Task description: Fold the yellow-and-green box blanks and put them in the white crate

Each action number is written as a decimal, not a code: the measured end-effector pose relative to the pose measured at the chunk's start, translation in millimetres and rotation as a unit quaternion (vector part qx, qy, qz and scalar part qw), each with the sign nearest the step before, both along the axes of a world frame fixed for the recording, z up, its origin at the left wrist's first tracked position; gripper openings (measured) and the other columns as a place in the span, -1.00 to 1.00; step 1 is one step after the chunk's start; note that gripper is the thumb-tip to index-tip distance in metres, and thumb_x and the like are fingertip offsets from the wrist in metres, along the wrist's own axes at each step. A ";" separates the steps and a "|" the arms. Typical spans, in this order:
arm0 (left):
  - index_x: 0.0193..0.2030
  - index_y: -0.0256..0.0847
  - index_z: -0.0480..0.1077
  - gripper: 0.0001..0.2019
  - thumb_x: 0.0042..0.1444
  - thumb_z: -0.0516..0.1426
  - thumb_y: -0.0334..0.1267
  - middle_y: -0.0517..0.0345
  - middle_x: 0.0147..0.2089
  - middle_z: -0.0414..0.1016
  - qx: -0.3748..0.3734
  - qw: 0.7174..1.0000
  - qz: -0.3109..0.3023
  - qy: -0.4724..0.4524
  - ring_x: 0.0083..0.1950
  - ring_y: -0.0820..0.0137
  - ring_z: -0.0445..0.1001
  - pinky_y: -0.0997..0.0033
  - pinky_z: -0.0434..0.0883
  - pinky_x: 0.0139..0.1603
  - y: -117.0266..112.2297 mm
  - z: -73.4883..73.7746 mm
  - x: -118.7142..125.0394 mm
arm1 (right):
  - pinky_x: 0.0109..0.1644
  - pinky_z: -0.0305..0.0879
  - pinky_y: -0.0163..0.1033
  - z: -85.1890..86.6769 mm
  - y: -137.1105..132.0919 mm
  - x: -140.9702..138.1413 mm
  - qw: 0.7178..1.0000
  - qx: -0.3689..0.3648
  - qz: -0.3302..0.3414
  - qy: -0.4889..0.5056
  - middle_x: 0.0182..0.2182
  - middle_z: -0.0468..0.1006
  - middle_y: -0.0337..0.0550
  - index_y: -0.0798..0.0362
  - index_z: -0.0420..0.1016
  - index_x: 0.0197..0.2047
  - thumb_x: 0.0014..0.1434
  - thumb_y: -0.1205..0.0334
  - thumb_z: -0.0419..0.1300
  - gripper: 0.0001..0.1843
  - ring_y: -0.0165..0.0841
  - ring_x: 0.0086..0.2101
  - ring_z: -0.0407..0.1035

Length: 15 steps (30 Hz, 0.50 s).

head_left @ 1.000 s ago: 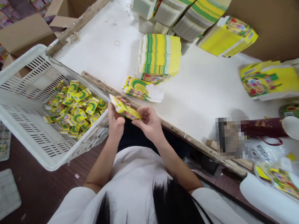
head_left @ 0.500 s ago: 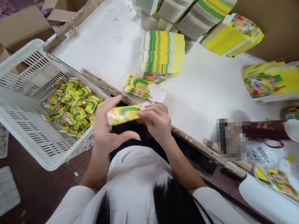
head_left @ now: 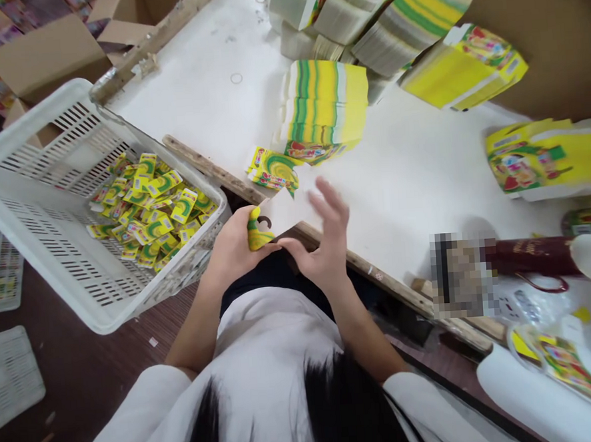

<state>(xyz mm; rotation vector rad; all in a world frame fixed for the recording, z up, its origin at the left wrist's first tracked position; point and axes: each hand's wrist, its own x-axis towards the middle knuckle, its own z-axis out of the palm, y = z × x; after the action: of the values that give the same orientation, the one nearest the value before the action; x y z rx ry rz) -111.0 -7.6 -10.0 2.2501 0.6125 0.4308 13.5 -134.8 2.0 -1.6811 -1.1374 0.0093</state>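
My left hand (head_left: 232,251) is closed around a small cardboard box (head_left: 282,212) at the table's front edge. The box shows a yellow-green printed side with a dark curved mark or cut-out, and a plain white flap points right. My right hand (head_left: 327,242) is open beside it, fingers raised and slightly blurred. Its thumb reaches under the box, close to my left thumb; whether it touches the box I cannot tell. Just beyond lie a few flat printed cartons (head_left: 275,169), with a fanned stack of flat cartons (head_left: 326,106) behind them.
A white plastic crate (head_left: 93,310) with many small yellow-green packets (head_left: 149,206) stands at my left. More carton stacks (head_left: 378,16) line the table's back. At right are yellow cartons (head_left: 547,159) and a dark red mug (head_left: 528,257). A wooden strip (head_left: 379,279) edges the table.
The box has turned from its printed side to show a white flap. My left hand has closed around it, while my right hand has let go and spread its fingers.
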 end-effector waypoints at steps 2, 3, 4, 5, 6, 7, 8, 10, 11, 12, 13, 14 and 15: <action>0.20 -0.13 0.18 -0.31 0.00 0.37 -0.06 -0.02 0.05 0.48 0.017 0.999 0.004 -0.032 0.03 0.15 0.53 0.19 0.48 0.01 -5.1 -0.4 2.1 | 0.45 0.03 0.23 -3.9 4.8 -3.0 0.989 0.040 -0.010 0.140 0.41 0.15 -0.02 -0.17 0.10 0.40 0.23 0.01 0.27 -0.25 -0.02 0.39 0.04; 0.24 -0.13 0.14 -0.28 0.02 0.36 -0.06 -0.04 0.09 0.46 0.028 0.998 -0.010 -0.053 0.07 0.14 0.52 0.18 0.48 0.04 -8.0 -0.4 3.3 | 0.41 0.15 0.17 -6.2 7.7 -4.5 0.974 0.038 0.013 0.222 0.39 0.20 0.00 -0.13 0.08 0.41 0.26 0.02 0.22 -0.28 -0.05 0.36 0.13; 0.29 -0.12 0.09 -0.25 0.04 0.35 -0.06 -0.07 0.14 0.43 0.038 0.996 -0.029 -0.072 0.11 0.13 0.50 0.18 0.47 0.07 -10.8 -0.4 4.5 | 0.36 0.26 0.13 -8.8 10.5 -5.8 0.951 0.021 0.050 0.305 0.34 0.29 0.02 -0.09 0.09 0.41 0.27 0.05 0.19 -0.31 -0.08 0.31 0.24; 0.32 -0.12 0.05 -0.23 0.06 0.33 -0.08 -0.09 0.17 0.41 0.046 0.994 -0.050 -0.088 0.14 0.12 0.48 0.18 0.46 0.08 -13.4 -0.4 5.7 | 0.29 0.36 0.09 -11.4 12.9 -6.7 0.922 -0.003 0.091 0.377 0.28 0.38 0.03 -0.05 0.13 0.39 0.27 0.06 0.17 -0.34 -0.09 0.24 0.34; 0.34 -0.11 0.03 -0.23 0.08 0.31 -0.11 -0.09 0.18 0.40 0.053 0.992 -0.066 -0.099 0.16 0.12 0.47 0.18 0.46 0.09 -15.5 -0.4 6.7 | 0.23 0.43 0.06 -14.2 14.7 -7.0 0.893 -0.026 0.127 0.432 0.23 0.46 0.02 -0.02 0.19 0.37 0.26 0.07 0.18 -0.35 -0.10 0.19 0.41; 0.35 -0.10 0.02 -0.24 0.09 0.30 -0.14 -0.08 0.16 0.40 0.059 0.990 -0.076 -0.105 0.15 0.13 0.47 0.18 0.46 0.08 -17.0 -0.5 7.6 | 0.19 0.48 0.04 -17.0 15.8 -6.8 0.871 -0.039 0.151 0.466 0.18 0.51 0.01 0.00 0.24 0.34 0.23 0.05 0.21 -0.35 -0.10 0.14 0.45; 0.34 -0.09 0.03 -0.26 0.09 0.29 -0.17 -0.06 0.13 0.41 0.065 0.989 -0.079 -0.107 0.13 0.14 0.48 0.19 0.47 0.06 -17.7 -0.6 8.1 | 0.16 0.50 0.02 -19.9 16.3 -6.3 0.857 -0.042 0.165 0.486 0.16 0.53 0.00 0.00 0.28 0.32 0.21 0.02 0.24 -0.35 -0.10 0.12 0.48; 0.27 -0.05 0.10 -0.35 0.09 0.28 -0.21 0.01 0.05 0.41 0.075 0.988 -0.071 -0.114 0.06 0.19 0.49 0.22 0.48 0.00 -17.4 -1.0 8.3 | 0.17 0.50 0.02 -25.3 15.9 -4.5 0.847 -0.030 0.174 0.501 0.19 0.52 0.00 -0.03 0.29 0.32 0.18 -0.11 0.28 -0.28 -0.10 0.10 0.49; 0.22 -0.04 0.14 -0.41 0.09 0.27 -0.23 0.04 0.02 0.41 0.078 0.988 -0.062 -0.120 0.03 0.22 0.50 0.24 0.48 -0.02 -16.6 -1.4 8.0 | 0.19 0.47 0.03 -27.4 15.2 -3.8 0.847 -0.023 0.173 0.501 0.21 0.50 0.01 -0.05 0.25 0.35 0.17 -0.19 0.27 -0.23 -0.11 0.12 0.48; 0.15 -0.03 0.18 -0.48 0.08 0.27 -0.25 0.08 -0.01 0.41 0.078 0.988 -0.055 -0.124 0.01 0.24 0.50 0.25 0.48 -0.05 -15.5 -2.0 7.7 | 0.22 0.45 0.04 -28.6 14.3 -3.3 0.852 -0.019 0.172 0.494 0.24 0.47 0.03 -0.06 0.18 0.38 0.17 -0.25 0.24 -0.17 -0.11 0.14 0.47; 0.09 -0.03 0.20 -0.53 0.07 0.26 -0.27 0.11 -0.04 0.40 0.073 0.988 -0.053 -0.124 -0.02 0.26 0.50 0.28 0.48 -0.08 -14.5 -3.1 7.4 | 0.25 0.42 0.04 -28.8 13.2 -3.3 0.863 -0.015 0.173 0.474 0.27 0.44 0.04 -0.07 0.12 0.42 0.18 -0.30 0.20 -0.12 -0.11 0.17 0.44; 0.04 -0.03 0.21 -0.56 0.06 0.26 -0.29 0.13 -0.07 0.40 0.061 0.989 -0.056 -0.119 -0.05 0.28 0.50 0.30 0.47 -0.11 -13.5 -4.6 7.3 | 0.28 0.38 0.04 -27.7 11.9 -3.7 0.880 -0.013 0.178 0.439 0.31 0.38 0.05 -0.09 0.05 0.45 0.19 -0.33 0.18 -0.09 -0.10 0.22 0.38; 0.03 -0.04 0.20 -0.57 0.05 0.25 -0.30 0.15 -0.09 0.39 0.044 0.991 -0.060 -0.111 -0.10 0.29 0.51 0.32 0.46 -0.16 -12.7 -6.6 7.4 | 0.32 0.33 0.04 -25.5 10.5 -4.4 0.902 -0.014 0.186 0.388 0.35 0.31 0.04 -0.11 0.00 0.47 0.19 -0.32 0.17 -0.07 -0.10 0.28 0.30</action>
<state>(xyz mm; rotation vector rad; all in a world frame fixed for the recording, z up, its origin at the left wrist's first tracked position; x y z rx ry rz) -103.6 -20.4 -16.5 2.2668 0.3458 0.6478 9.2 -124.3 -23.5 -1.2547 -0.8064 0.8662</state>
